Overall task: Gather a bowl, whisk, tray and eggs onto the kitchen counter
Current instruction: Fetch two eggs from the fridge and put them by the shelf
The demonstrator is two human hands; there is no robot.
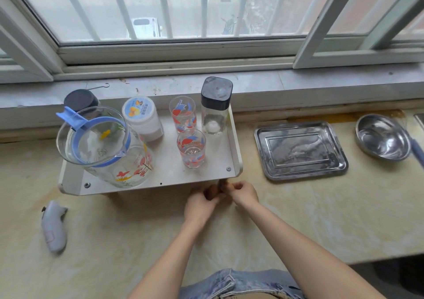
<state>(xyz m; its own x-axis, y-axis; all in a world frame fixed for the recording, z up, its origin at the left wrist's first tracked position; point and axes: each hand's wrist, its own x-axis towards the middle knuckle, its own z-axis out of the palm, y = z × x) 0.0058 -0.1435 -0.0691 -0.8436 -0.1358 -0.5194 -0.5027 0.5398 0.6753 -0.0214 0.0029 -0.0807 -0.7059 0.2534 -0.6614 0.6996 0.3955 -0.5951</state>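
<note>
Head view of the counter [119, 248], read left to right: a grey handheld gadget [54, 226] lies on its side near the left edge; a low white shelf [165, 177] stands against the window ledge and carries a glass pitcher [107, 152] with a blue rim, a dark-lidded jar [80, 99] behind it, a white-lidded tub [142, 117], two printed glasses [182, 115] [191, 149] one in front of the other, and a tall clear container [216, 106] with a black cap. My left hand [202, 203] and my right hand [244, 194] meet just below the shelf's front right corner, beside its brown leg [222, 184]; the fingers of both are curled and drawn together, but whether they close on the leg, on some small thing, or on nothing I cannot tell. To the right, apart from the shelf, the steel tray [300, 149] lies flat on the counter; further right the steel bowl [382, 137] stands upright, and a blurred blue handle [416, 150] crosses its right rim
</note>
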